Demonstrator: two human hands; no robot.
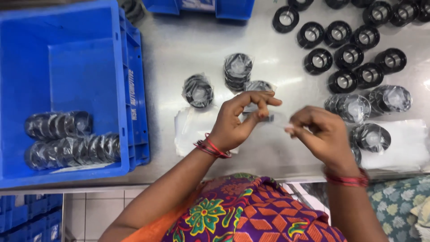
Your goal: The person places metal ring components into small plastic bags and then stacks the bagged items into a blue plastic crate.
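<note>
Left hand (237, 121) and right hand (320, 132) pinch a clear plastic bag (274, 120) between them — bagged black rings (198, 91) lie just beyond.

Bare forearms, no sleeves reaching the wrists. Stacked red thread bands around the left wrist (212, 148), a similar red band around the right wrist (347, 179). Below, a bright garment (251, 210) patterned in purple, orange diamonds and green flowers.
</note>
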